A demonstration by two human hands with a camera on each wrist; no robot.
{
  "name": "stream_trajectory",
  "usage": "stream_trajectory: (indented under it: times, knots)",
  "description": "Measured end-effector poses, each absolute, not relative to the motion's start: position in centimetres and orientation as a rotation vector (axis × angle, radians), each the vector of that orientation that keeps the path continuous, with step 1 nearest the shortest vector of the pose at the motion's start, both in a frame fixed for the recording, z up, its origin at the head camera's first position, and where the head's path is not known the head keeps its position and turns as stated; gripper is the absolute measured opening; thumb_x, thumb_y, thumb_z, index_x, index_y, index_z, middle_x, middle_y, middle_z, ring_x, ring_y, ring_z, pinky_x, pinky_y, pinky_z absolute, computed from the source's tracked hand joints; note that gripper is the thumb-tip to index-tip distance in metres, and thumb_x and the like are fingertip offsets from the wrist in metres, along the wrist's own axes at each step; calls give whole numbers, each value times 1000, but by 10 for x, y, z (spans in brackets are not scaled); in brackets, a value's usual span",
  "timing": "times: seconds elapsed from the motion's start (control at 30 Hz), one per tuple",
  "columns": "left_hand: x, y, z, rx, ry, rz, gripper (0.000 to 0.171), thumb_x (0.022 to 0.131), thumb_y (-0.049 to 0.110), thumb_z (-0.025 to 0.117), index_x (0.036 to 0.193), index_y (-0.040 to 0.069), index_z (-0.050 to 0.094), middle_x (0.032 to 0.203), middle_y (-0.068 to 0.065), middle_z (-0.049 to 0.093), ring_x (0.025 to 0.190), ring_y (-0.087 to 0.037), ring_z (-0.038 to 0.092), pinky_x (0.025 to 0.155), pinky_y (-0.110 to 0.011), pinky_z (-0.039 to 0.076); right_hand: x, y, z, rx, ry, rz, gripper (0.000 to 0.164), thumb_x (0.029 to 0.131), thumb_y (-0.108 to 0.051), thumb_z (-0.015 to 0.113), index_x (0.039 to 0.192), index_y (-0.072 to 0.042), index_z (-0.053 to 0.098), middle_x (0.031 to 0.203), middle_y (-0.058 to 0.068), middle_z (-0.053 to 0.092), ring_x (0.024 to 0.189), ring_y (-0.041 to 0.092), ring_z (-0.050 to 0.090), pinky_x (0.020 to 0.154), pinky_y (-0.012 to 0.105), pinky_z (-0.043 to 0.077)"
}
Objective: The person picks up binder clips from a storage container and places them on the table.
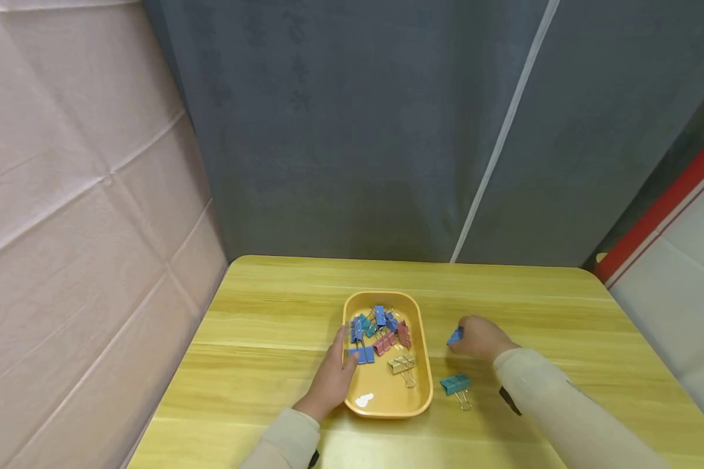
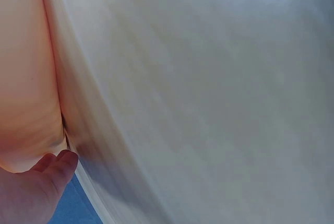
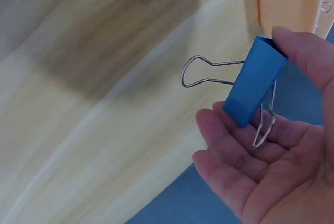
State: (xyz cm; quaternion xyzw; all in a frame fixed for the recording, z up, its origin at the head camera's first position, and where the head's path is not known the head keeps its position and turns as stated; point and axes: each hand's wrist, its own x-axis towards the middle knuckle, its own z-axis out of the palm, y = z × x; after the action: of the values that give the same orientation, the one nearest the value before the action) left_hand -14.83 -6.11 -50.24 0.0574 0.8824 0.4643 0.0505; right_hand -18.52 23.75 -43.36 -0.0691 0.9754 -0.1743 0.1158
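My right hand (image 1: pixel 480 337) pinches a blue binder clip (image 3: pixel 254 82) over the table, right of the tray. The right wrist view shows the clip between thumb and fingers, its wire handles spread apart. My left hand (image 1: pixel 330 379) holds the left wall of an orange-yellow tray (image 1: pixel 387 405), thumb over the rim. In the left wrist view, fingers (image 2: pixel 60 169) lie against the tray's outer side. Several binder clips lie in the tray: blue ones (image 1: pixel 379 315), teal (image 1: pixel 368 326), pink (image 1: pixel 385 343) and a gold one (image 1: pixel 401 363). A teal binder clip (image 1: pixel 456 384) lies on the table below my right hand.
The wooden table (image 1: pixel 258 365) has rounded far corners. A dark grey curtain (image 1: pixel 352 130) hangs behind it, a pale cloth (image 1: pixel 82 228) covers the left side, and a red-edged white panel (image 1: pixel 698 260) stands at the right.
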Motion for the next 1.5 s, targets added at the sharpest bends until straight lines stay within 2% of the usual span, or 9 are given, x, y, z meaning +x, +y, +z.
stream_trajectory:
  times: [0.2, 0.43, 0.67, 1.0, 1.13, 1.5]
  knots:
    - [-148, -61, -501, 173, 2683, 1423, 63, 95, 34, 40, 146, 20, 6, 147, -9, 20, 130, -34, 26, 105, -51, 21, -180, 244, -437, -43, 2787, -580, 26, 74, -24, 68, 71, -5, 51, 64, 3, 49, 56, 16, 43, 52, 27, 38]
    - [-147, -61, -502, 172, 2680, 1416, 63, 95, 35, 40, 146, 20, 6, 147, -8, 21, 129, -34, 26, 105, -51, 21, -172, 246, -434, 29, 2734, -575, 24, 77, -23, 67, 69, -6, 52, 66, 3, 52, 60, 18, 46, 58, 33, 45]
    - [-147, -61, -503, 171, 2671, 1427, 63, 95, 34, 40, 146, 21, 6, 148, -6, 19, 130, -33, 25, 105, -50, 20, -166, 248, -437, 55, 2716, -527, 24, 75, -20, 66, 60, -5, 55, 58, 5, 55, 55, 17, 48, 58, 33, 46]
    - [-147, -61, -501, 173, 2674, 1436, 63, 95, 32, 41, 146, 20, 6, 148, -8, 19, 130, -33, 25, 105, -51, 20, -162, 253, -444, 57, 2689, -420, 23, 70, -24, 69, 69, -5, 56, 71, 5, 56, 65, 20, 50, 64, 39, 49]
    - [-147, -61, -502, 174, 2673, 1438, 62, 95, 32, 41, 146, 20, 6, 147, -9, 19, 130, -34, 25, 105, -51, 21, -160, 254, -444, 52, 2687, -397, 24, 71, -25, 69, 71, -5, 57, 75, 6, 57, 68, 20, 50, 68, 43, 50]
    - [-146, -61, -501, 156, 2668, 1440, 63, 95, 33, 41, 146, 23, 5, 147, -10, 19, 129, -35, 26, 104, -52, 21, -155, 253, -442, 76, 2686, -364, 22, 72, -26, 68, 69, -6, 59, 75, 5, 58, 66, 20, 49, 63, 38, 48]
